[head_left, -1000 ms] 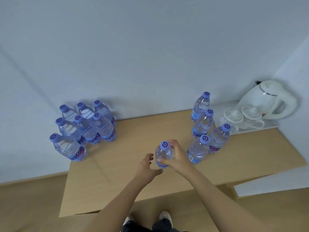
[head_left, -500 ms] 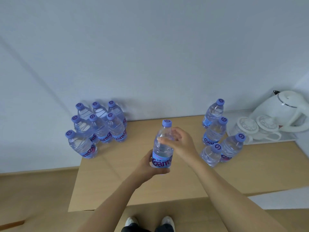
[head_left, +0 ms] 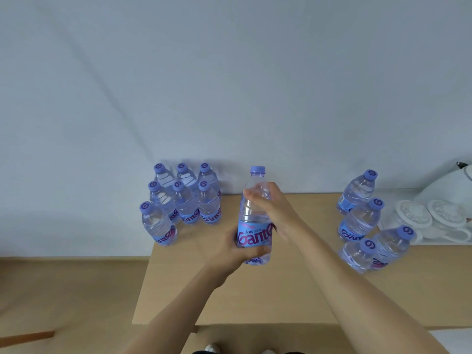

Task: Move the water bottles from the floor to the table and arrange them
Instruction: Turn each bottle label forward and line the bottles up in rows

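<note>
I hold one water bottle (head_left: 255, 221) upright above the middle of the wooden table (head_left: 293, 297), and both hands are on it. My left hand (head_left: 238, 251) is curled around the low part, under the blue label, and I judge it carries the weight. My right hand (head_left: 274, 210) wraps the clear upper part below the cap, probably to keep the bottle straight and to guide it.

At about 10 o'clock from this bottle stands a tight group of seven bottles (head_left: 184, 203) at the left back corner of the table: two rows of three and one more in front. At about 3 o'clock stand four more bottles (head_left: 362, 226), looser, near a white tray (head_left: 434, 233) with lidded cups and an electric kettle (head_left: 449, 187).

Because the front row at the left has only one bottle, I think this bottle should go beside it, at 9 o'clock. I cannot see any bottle on the floor.
</note>
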The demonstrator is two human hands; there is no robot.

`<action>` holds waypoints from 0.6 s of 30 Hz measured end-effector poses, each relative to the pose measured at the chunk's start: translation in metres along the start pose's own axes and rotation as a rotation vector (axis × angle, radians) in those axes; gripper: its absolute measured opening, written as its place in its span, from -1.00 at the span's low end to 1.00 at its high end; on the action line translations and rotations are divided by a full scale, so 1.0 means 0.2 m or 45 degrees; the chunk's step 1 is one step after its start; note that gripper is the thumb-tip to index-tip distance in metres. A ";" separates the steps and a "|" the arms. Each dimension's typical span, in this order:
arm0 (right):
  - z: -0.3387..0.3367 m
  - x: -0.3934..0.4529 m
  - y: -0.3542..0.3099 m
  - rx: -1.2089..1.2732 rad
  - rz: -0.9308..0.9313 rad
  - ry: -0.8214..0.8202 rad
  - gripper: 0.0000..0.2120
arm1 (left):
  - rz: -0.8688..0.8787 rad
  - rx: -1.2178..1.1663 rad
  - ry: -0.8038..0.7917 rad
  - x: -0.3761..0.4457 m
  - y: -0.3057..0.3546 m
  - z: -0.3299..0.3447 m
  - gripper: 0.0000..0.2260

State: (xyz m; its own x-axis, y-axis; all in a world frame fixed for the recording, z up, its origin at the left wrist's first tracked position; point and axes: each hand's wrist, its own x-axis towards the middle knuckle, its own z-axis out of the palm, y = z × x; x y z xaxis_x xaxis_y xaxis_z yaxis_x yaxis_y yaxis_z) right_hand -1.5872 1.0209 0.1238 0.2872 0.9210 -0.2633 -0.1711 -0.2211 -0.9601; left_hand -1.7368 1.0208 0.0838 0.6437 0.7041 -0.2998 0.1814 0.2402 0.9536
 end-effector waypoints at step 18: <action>0.51 0.14 0.11 0.015 0.020 -0.113 -0.62 | 0.026 -0.021 0.272 -0.15 -0.16 -0.43 -0.67</action>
State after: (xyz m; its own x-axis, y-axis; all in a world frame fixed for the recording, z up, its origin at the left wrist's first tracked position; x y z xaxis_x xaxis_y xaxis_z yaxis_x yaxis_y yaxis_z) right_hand -1.6790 1.0734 0.1041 0.1999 0.9422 -0.2688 -0.1863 -0.2328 -0.9545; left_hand -1.8270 1.0495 0.0596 0.4747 0.8341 -0.2811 0.1568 0.2341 0.9595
